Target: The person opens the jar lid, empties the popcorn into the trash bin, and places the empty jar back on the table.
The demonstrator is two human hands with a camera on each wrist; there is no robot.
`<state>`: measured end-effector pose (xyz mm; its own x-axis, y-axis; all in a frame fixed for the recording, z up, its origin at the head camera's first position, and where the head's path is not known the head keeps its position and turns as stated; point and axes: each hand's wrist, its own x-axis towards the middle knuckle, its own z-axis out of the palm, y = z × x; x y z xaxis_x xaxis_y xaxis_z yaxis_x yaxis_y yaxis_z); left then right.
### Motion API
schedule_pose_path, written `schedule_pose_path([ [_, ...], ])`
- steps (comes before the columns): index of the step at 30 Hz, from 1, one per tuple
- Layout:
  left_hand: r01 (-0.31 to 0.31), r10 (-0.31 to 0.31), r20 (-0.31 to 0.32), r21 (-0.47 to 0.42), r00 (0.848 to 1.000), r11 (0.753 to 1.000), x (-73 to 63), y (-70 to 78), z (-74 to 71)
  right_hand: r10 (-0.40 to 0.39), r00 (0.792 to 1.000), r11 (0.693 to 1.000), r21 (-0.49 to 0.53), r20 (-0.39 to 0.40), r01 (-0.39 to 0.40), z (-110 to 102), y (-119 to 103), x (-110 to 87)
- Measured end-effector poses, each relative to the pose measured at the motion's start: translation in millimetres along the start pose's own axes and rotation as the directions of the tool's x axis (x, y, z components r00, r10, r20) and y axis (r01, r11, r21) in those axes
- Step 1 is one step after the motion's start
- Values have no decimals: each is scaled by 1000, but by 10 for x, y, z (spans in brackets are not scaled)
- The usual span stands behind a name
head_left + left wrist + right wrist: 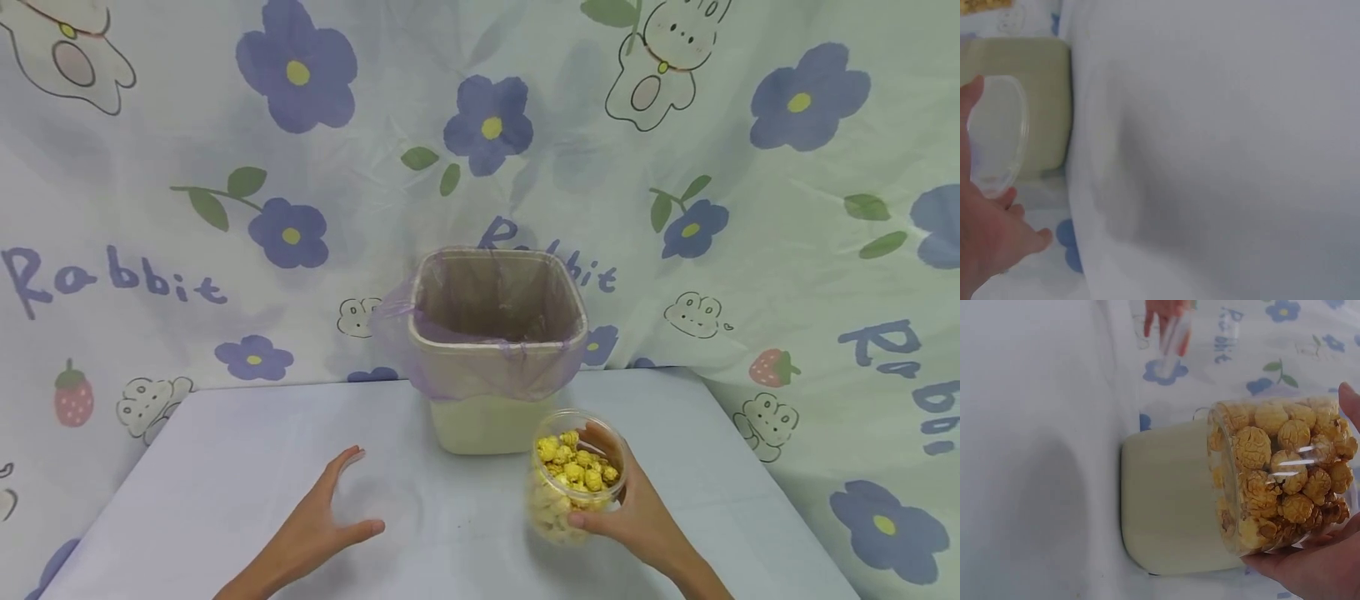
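My right hand (630,517) grips a clear plastic jar (558,510) by its side, thumb at the near side and fingers round the back. Yellow popcorn (573,473) fills it nearly to the open rim. In the right wrist view the jar (1285,478) is held up off the table, upright beside the bin. On the left, my hand (311,525) holds a clear round lid (1021,134) by its edge between thumb and fingers. The lid is nearly invisible against the white table in the head view.
A cream bin (487,425) lined with a thin purple bag (517,371) stands at the table's back, between and beyond the hands. A curtain (390,208) printed with flowers and rabbits hangs behind it. White cloth covers the table (247,450).
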<state>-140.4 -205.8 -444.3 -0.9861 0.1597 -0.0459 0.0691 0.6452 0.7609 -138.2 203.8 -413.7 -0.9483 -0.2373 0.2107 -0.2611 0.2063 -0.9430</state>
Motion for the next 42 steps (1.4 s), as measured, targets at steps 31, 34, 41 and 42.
schedule_pose_path([
  [31, -111, 108, 32, 433, 994, 895, -2, -748, -28, -70, 991, 990, -132, -112, 55, -448, -159, 29],
  [34, -156, 145, 58, 424, 988, 892, 35, -612, -114, -87, 990, 987, -143, -110, 71, -482, -173, 39],
  [41, -211, 199, 72, 361, 977, 908, 224, 96, -497, -105, 988, 983, -163, -111, 86, -544, -235, 68],
  [42, -223, 214, 66, 366, 975, 904, 248, 199, -548, -109, 988, 983, -158, -110, 91, -552, -246, 74],
])
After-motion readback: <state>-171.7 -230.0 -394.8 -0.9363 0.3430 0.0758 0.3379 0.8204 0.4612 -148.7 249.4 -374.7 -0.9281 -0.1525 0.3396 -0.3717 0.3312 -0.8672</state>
